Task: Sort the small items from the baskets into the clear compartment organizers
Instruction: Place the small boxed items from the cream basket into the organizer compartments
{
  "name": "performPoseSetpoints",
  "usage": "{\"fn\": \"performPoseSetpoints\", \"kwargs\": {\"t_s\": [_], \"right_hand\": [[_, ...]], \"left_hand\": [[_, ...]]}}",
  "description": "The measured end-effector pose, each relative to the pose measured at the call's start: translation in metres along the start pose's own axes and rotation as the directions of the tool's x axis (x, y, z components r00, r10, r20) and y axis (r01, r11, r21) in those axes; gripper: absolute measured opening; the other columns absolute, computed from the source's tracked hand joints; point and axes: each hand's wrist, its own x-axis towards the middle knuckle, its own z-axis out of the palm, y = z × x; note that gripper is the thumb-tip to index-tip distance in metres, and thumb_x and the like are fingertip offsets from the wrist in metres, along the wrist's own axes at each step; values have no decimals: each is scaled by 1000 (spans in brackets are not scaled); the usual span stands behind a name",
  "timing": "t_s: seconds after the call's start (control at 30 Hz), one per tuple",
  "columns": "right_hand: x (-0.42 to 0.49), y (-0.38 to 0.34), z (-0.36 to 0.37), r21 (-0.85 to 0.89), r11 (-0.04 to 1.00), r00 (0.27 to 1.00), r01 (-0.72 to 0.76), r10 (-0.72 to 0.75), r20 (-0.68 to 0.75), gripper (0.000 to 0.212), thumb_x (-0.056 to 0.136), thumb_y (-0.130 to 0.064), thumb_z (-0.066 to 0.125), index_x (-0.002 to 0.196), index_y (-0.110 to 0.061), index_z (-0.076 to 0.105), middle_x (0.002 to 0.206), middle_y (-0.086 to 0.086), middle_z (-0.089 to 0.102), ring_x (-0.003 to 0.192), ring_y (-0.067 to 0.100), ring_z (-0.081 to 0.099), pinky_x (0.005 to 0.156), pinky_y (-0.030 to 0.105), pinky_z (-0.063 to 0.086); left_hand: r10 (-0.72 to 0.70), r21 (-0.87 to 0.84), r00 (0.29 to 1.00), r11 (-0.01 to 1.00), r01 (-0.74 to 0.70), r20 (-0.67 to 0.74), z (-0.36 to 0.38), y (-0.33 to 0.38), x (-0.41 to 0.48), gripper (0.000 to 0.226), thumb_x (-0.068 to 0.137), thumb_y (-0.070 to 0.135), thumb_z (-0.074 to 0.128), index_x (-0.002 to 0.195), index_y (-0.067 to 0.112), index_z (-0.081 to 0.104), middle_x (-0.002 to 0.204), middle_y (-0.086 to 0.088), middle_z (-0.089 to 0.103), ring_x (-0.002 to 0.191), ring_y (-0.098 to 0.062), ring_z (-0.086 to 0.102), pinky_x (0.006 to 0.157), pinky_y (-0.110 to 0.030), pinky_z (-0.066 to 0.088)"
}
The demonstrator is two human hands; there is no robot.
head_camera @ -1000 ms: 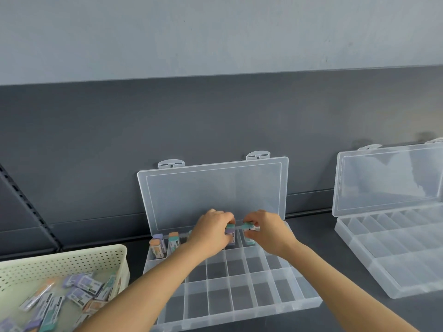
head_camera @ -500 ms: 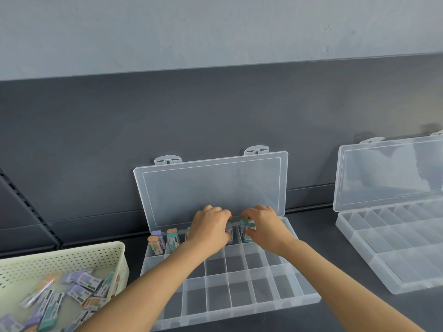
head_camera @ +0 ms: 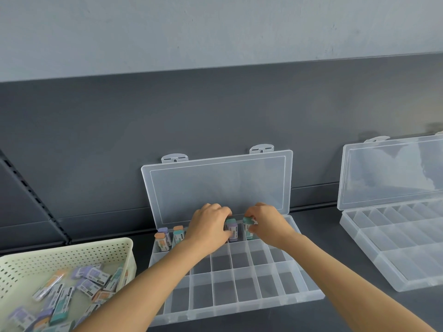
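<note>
A clear compartment organizer [head_camera: 249, 305] lies open in front of me, its lid [head_camera: 215, 188] leaning on the dark back panel. Small wrapped erasers stand upright in its back row: an orange one [head_camera: 161, 240] and a teal one [head_camera: 178, 236] at the left. My left hand [head_camera: 208, 226] has its curled fingers on a purple and teal eraser [head_camera: 232, 230] in a middle back compartment. Beside it my right hand [head_camera: 266, 222] pinches a teal eraser [head_camera: 248, 225] standing in the neighbouring compartment. The two front rows hold nothing.
A pale green perforated basket [head_camera: 72, 250] at the lower left holds several loose erasers [head_camera: 93, 281]. A second open clear organizer [head_camera: 393, 248] lies at the right with bare compartments. Dark shelf surface [head_camera: 330, 236] separates the two organizers.
Both hands have lowered the erasers from just above the back row down into its compartments. The view has shifted slightly.
</note>
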Motion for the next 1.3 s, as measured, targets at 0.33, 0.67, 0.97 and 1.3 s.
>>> {"fn": "performPoseSetpoints", "kwargs": {"t_s": [0.33,0.67,0.97,1.3], "right_hand": [[-5,-20,-24,36,999,1000,0,1,-24,52,82,-11,72,131,-15,54,124,8,55,109,25,59,92,32,51],[-18,-109,-12,113,983,989,144,-141,-32,45,85,-17,69,129,-16,56,124,5,58,106,20,60,90,28,51],[-22,-192,23,119,949,955,291,-296,28,30,89,-25,62,118,-17,63,117,3,63,99,18,62,85,25,52],[-21,-264,63,33,922,916,387,-388,99,34,91,-21,58,125,-17,59,126,4,58,105,22,60,84,27,54]], "left_hand": [[2,-87,1000,996,-4,-19,-20,-25,-24,45,89,26,63,132,20,53,131,2,55,120,-17,46,96,-30,42],[-85,-152,994,986,75,-66,-58,-86,-87,45,82,38,69,124,26,57,121,10,57,110,-8,50,88,-26,46],[-202,-181,979,963,200,6,-88,-163,-165,53,83,44,65,132,30,52,130,16,50,119,-3,46,101,-27,41],[-313,-209,933,915,346,175,-100,-239,-230,55,81,39,72,131,29,53,131,16,51,117,1,47,100,-19,37]]}}
